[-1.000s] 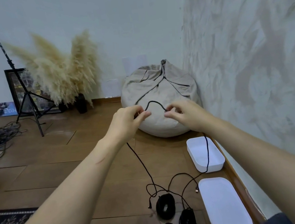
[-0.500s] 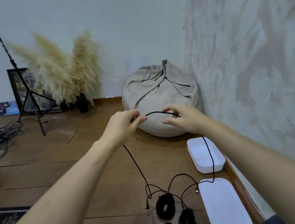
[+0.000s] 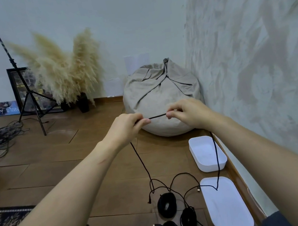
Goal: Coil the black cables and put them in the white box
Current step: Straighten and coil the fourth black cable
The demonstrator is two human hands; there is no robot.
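The black cable point(image 3: 157, 116) is up in the air in front of the bean bag point(image 3: 160, 93), with a short straight piece stretched between the two hands. The left hand point(image 3: 125, 128) pinches it between thumb and forefinger. The right hand point(image 3: 187, 115) holds it with curled fingers. So each grip is closed on the cable, though the fingers hide the exact place of contact. From the left hand one strand hangs down to the floor point(image 3: 58, 169) and ends there in loose loops. From behind the right wrist another strand falls across the open white box point(image 3: 203, 155) and touches the lid point(image 3: 230, 211) lying near it. Three coils point(image 3: 166, 204) lie on the floor left of the lid, and the nearest one is cut off by the lower edge. How the loose loops cross among them is hard to follow.
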